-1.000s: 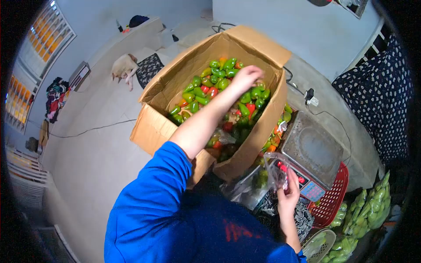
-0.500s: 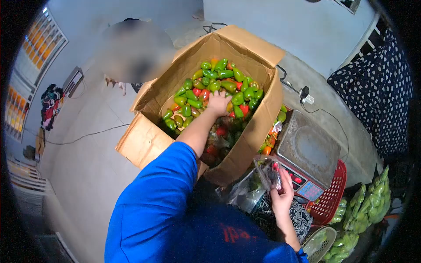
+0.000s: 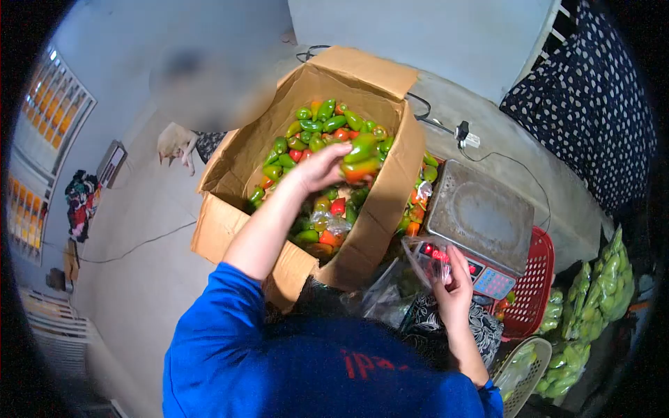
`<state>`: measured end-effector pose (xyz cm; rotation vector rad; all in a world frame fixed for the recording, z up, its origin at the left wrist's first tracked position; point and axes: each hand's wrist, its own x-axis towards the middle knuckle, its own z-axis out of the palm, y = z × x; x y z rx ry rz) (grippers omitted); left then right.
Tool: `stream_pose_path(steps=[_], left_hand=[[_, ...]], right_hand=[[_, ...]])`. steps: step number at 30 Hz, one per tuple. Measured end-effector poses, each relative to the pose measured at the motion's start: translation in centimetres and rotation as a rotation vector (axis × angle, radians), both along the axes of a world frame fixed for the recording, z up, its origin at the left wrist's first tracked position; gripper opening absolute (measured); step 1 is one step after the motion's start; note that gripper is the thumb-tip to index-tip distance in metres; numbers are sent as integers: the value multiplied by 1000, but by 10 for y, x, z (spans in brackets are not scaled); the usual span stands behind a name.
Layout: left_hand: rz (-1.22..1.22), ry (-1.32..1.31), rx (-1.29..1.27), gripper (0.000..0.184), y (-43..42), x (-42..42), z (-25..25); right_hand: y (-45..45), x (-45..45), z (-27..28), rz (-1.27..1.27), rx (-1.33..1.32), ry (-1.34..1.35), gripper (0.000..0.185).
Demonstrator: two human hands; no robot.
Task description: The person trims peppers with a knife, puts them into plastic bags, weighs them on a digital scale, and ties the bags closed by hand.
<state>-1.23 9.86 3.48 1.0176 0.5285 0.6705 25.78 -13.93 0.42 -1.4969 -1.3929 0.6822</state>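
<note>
My left hand point(image 3: 322, 168) is closed around green and orange-red peppers point(image 3: 362, 148), raised above the pile inside an open cardboard box point(image 3: 373, 240). Below it lie many loose peppers point(image 3: 322, 111), mostly green with some red and orange ones. Some clear plastic point(image 3: 337, 223) rests among them at the near end. My right hand point(image 3: 454, 284) pinches a clear plastic bag point(image 3: 419, 263) outside the box, in front of the scale's point(image 3: 481, 209) lit red display. The bag's mouth is partly spread. Whether anything is in it, I cannot tell.
A red plastic basket point(image 3: 542, 279) sits beside the scale, with bagged green vegetables point(image 3: 592, 299) to its right. A pale basket point(image 3: 535, 369) stands nearer me. Behind the box is a blurred person point(image 3: 209, 90), near a pale animal point(image 3: 175, 143) on the floor. A cable point(image 3: 139, 252) crosses the floor.
My left hand has come up out of the pile with peppers in it. My right hand still holds the plastic bag by the scale. The view has shifted a little.
</note>
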Motion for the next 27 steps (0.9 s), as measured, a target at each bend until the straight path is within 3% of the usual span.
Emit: stream_pose_path(steps=[1, 3, 6, 9, 10, 13, 14, 18, 24, 27], left_hand=[[-141, -321, -104, 65, -11, 12, -7], [-83, -538, -168, 61, -64, 45, 15], [-390, -879, -405, 53, -117, 95, 9], [-250, -396, -64, 57, -151, 130, -18], [-228, -277, 60, 64, -157, 138, -26], [-249, -22, 232, 69, -165, 154, -15], [-296, 63, 325, 68, -163, 157, -1], [-169, 270, 970, 61, -154, 167, 34], [92, 342, 1375, 50, -127, 177, 88], [178, 214, 1468, 45, -111, 171, 107]], right_hand=[[0, -2, 4, -7, -8, 40, 65], [1, -2, 5, 16, 102, -103, 67], [-4, -9, 27, 24, 219, -173, 71], [-16, -5, 51, -30, 188, 44, 74], [-21, -4, 60, -9, 102, 358, 75], [-28, 10, 65, -7, 158, 249, 74], [-31, 14, 63, -3, 106, 377, 73], [-31, 34, 69, -79, 190, 253, 70], [1, 59, 121, -111, 288, 125, 63], [20, 85, 143, -102, 399, 95, 60]])
